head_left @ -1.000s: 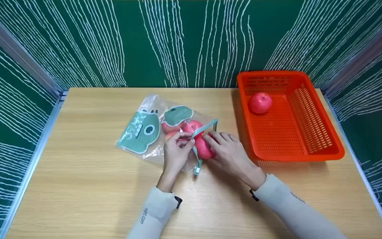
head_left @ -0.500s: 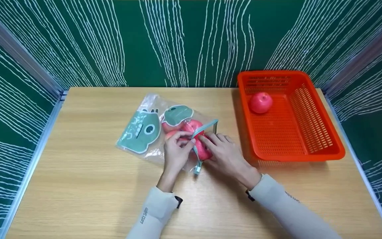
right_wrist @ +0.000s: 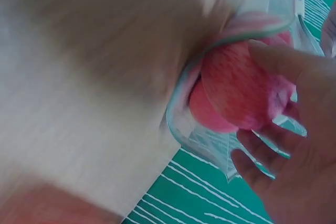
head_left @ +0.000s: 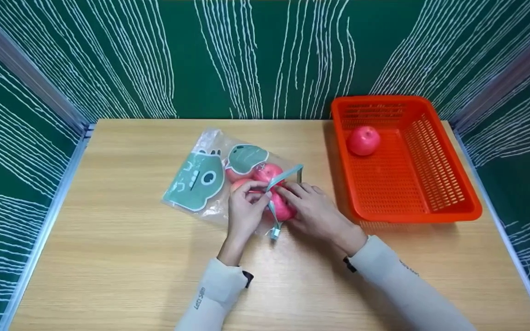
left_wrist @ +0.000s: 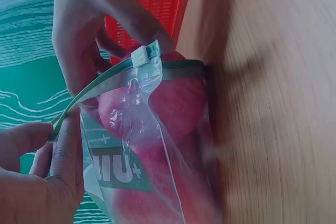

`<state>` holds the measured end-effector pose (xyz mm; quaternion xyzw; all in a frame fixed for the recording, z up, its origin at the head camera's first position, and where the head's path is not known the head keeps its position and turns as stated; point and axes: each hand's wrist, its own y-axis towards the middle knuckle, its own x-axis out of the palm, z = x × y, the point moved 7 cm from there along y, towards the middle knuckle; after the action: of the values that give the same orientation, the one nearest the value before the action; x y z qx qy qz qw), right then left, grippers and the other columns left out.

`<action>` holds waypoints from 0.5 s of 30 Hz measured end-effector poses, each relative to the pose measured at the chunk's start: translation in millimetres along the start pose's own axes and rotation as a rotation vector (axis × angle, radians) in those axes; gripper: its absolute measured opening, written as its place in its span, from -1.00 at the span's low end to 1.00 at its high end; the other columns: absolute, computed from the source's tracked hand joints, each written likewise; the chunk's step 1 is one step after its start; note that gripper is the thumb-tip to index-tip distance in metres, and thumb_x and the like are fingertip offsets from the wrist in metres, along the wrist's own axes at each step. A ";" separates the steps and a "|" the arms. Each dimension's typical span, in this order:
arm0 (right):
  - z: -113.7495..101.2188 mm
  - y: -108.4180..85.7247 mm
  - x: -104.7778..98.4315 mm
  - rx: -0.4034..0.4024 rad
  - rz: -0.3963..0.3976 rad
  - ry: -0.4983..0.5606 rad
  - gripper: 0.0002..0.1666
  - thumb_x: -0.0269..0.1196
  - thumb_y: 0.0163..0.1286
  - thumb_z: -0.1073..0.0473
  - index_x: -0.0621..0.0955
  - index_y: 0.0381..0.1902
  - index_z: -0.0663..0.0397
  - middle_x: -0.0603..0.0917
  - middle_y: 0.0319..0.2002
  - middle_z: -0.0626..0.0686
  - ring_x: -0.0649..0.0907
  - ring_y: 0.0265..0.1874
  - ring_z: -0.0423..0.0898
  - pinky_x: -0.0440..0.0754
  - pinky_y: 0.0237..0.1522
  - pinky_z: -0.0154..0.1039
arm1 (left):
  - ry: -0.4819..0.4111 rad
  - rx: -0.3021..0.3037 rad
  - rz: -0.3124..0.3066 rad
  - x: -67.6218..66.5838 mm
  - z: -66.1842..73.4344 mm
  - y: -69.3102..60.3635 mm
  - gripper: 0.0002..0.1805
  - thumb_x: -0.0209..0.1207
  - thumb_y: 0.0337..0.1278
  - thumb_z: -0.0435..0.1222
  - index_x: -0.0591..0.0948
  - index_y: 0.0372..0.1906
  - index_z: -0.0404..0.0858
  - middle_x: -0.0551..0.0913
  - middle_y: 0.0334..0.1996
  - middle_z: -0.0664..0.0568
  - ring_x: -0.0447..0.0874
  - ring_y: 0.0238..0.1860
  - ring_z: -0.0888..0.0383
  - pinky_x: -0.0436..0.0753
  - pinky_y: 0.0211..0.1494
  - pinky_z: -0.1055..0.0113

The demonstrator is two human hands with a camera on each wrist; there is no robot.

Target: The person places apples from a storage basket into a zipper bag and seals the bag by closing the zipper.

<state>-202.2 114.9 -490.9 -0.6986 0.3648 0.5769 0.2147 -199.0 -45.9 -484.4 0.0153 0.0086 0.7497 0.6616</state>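
A clear zip bag [head_left: 196, 184] with green cartoon prints lies on the table, several red apples [head_left: 267, 171] inside. My left hand [head_left: 243, 214] pinches the green zip edge of its mouth between thumb and fingers, as the left wrist view also shows. At that mouth, my right hand [head_left: 318, 214] holds an apple [right_wrist: 236, 82], its thumb on one side and fingers on the other in the right wrist view. That apple sits within the bag's opening, against another apple [right_wrist: 207, 111] deeper in. A white zip slider [left_wrist: 139, 56] sits at one end of the edge.
An orange-red plastic basket [head_left: 414, 218] stands at the right of the wooden table [head_left: 122, 257], with one apple [head_left: 364, 140] in its far left corner. Green panels [head_left: 265, 59] with white lines enclose the back and sides.
My right hand has moved slightly left, pushing the apple further into the bag's mouth. The left hand keeps its pinch on the bag edge in the same place.
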 end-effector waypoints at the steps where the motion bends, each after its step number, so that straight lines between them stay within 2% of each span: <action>1: 1.0 0.4 -0.2 0.002 -0.013 0.003 0.10 0.67 0.11 -0.02 0.43 0.56 0.03 0.50 0.47 0.17 0.54 0.36 0.17 0.60 0.34 0.21 | 0.000 0.003 -0.001 0.3 -0.1 -0.2 -0.78 0.30 0.16 -0.60 0.71 -0.07 -0.52 0.64 -0.06 -0.24 0.70 -0.37 0.17 0.73 -0.30 0.38; 6: 2.2 2.3 -1.5 -0.013 -0.031 0.002 0.13 0.66 0.12 -0.02 0.41 0.59 0.00 0.48 0.50 0.16 0.53 0.39 0.17 0.58 0.36 0.20 | 0.014 0.005 -0.021 2.2 -0.7 -1.3 -0.78 0.31 0.19 -0.59 0.71 -0.05 -0.49 0.66 -0.05 -0.23 0.73 -0.34 0.13 0.75 -0.29 0.37; 11: 2.4 4.5 0.6 -0.011 -0.025 -0.017 0.12 0.64 0.15 -0.01 0.39 0.60 -0.01 0.48 0.49 0.15 0.53 0.38 0.16 0.57 0.37 0.20 | 0.042 -0.021 -0.055 4.5 -1.2 -2.5 -0.77 0.32 0.24 -0.55 0.71 -0.01 -0.43 0.72 -0.07 -0.18 0.77 -0.29 0.10 0.76 -0.23 0.37; 15: 1.6 7.2 4.4 -0.006 -0.019 -0.050 0.06 0.62 0.19 -0.03 0.42 0.58 0.00 0.51 0.46 0.14 0.55 0.31 0.15 0.61 0.32 0.18 | 0.049 -0.039 -0.060 5.0 -2.3 -2.8 -0.77 0.32 0.27 -0.53 0.71 0.01 -0.41 0.72 -0.06 -0.16 0.77 -0.27 0.07 0.78 -0.19 0.35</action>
<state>-208.4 110.2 -494.7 -0.6881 0.3508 0.5932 0.2270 -197.0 -40.7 -486.7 -0.0166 0.0107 0.7295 0.6837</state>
